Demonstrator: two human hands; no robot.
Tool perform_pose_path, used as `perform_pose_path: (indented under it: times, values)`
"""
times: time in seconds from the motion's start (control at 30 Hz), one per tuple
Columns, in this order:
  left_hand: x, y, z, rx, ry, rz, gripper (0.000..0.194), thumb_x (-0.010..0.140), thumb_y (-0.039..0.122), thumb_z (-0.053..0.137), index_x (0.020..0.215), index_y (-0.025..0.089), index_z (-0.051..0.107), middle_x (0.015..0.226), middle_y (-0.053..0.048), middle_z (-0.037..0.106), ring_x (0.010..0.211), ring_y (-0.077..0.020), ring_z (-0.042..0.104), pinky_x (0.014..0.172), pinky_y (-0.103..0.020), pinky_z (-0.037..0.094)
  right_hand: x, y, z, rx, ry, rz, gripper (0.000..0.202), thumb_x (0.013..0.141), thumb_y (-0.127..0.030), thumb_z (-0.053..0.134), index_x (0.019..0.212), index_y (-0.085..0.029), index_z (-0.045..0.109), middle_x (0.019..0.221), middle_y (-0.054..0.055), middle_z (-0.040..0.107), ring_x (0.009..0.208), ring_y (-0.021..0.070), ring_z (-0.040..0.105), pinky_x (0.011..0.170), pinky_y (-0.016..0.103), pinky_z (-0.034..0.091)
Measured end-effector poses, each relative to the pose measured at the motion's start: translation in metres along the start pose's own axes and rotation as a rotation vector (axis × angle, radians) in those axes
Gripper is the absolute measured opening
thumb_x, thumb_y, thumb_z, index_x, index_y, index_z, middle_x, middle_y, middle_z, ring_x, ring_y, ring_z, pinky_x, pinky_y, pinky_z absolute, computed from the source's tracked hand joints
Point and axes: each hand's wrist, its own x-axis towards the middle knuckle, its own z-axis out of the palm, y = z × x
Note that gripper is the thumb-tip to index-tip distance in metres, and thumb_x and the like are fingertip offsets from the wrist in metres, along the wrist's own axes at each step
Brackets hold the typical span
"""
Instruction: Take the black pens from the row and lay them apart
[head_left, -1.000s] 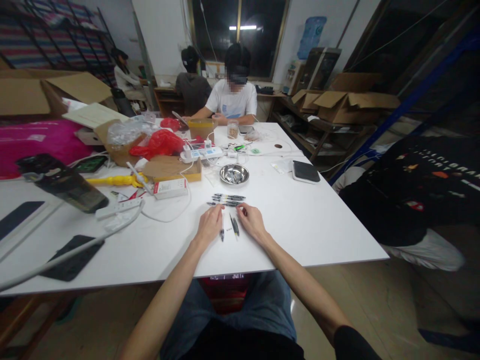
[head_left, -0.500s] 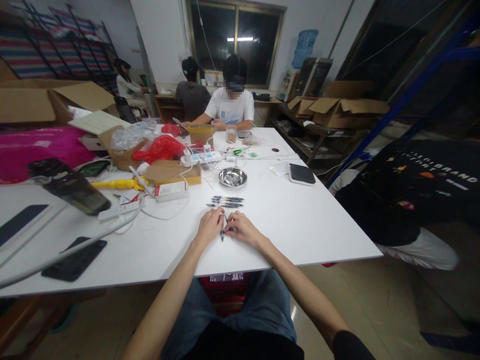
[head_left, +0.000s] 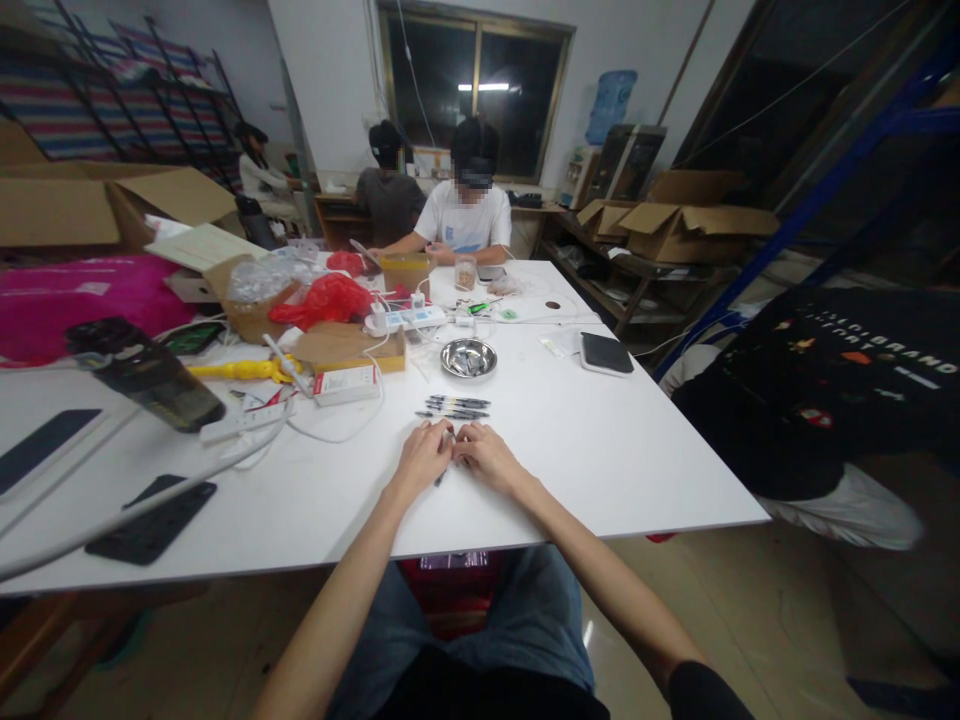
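My left hand (head_left: 421,458) is closed on a dark pen (head_left: 439,479), whose lower tip slants out below the fingers. My right hand (head_left: 487,457) meets it from the other side, with its fingers curled in at the pen too. Most of the pen is hidden by the fingers. Just beyond the hands, several dark pens (head_left: 454,407) lie side by side on the white table (head_left: 600,450). Behind them stands a shiny metal bowl (head_left: 469,358) with small pieces in it, too small to name.
On the left are a dark bottle (head_left: 142,372), a phone (head_left: 150,518), cables and a white box (head_left: 346,385). A power strip (head_left: 405,318) and a red bag (head_left: 322,302) lie further back. A black-topped device (head_left: 606,353) sits on the right. A person (head_left: 466,215) sits across the table.
My hands have drawn closer together around the pen. The pen's lower end now slants to the left and shows less. The view has shifted slightly.
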Motion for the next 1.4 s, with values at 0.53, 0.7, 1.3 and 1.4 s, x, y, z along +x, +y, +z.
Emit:
perform_pose_path:
  times: [0.53, 0.7, 1.3, 1.4]
  values:
    - [-0.012, 0.006, -0.003, 0.0, -0.021, 0.012, 0.023, 0.09, 0.015, 0.047, 0.108, 0.023, 0.059, 0.081, -0.003, 0.063, 0.096, -0.0235, 0.06, 0.083, -0.032, 0.044, 0.007, -0.006, 0.005, -0.024, 0.007, 0.367, 0.038, 0.093, -0.026, 0.057, 0.13, -0.022, 0.051, 0.097, 0.006, 0.069, 0.09, 0.0212, 0.062, 0.074, 0.027, 0.039]
    - [-0.011, 0.006, -0.003, 0.0, 0.011, -0.04, 0.022, 0.089, 0.012, 0.046, 0.104, 0.022, 0.059, 0.077, -0.004, 0.061, 0.095, -0.0237, 0.06, 0.082, -0.032, 0.044, 0.0, -0.012, 0.008, -0.122, 0.006, 0.364, 0.026, 0.093, -0.019, 0.051, 0.119, -0.021, 0.055, 0.1, 0.008, 0.069, 0.092, 0.0224, 0.062, 0.074, 0.029, 0.04]
    - [0.009, -0.005, -0.007, -0.138, 0.13, -0.108, 0.024, 0.091, 0.017, 0.044, 0.107, 0.022, 0.061, 0.089, -0.004, 0.062, 0.086, -0.0196, 0.06, 0.084, -0.032, 0.046, 0.023, 0.009, -0.025, -0.076, 0.073, 0.315, 0.028, 0.096, -0.013, 0.043, 0.116, -0.023, 0.06, 0.107, 0.007, 0.065, 0.094, 0.0206, 0.061, 0.078, 0.028, 0.042]
    - [0.036, -0.015, -0.013, -0.118, 0.14, 0.022, 0.018, 0.091, 0.018, 0.046, 0.099, 0.021, 0.062, 0.094, -0.006, 0.064, 0.095, -0.022, 0.057, 0.09, -0.035, 0.045, 0.038, 0.027, -0.023, -0.026, 0.115, 0.247, 0.026, 0.095, -0.013, 0.045, 0.113, -0.021, 0.062, 0.103, 0.006, 0.061, 0.095, 0.0197, 0.057, 0.082, 0.027, 0.042]
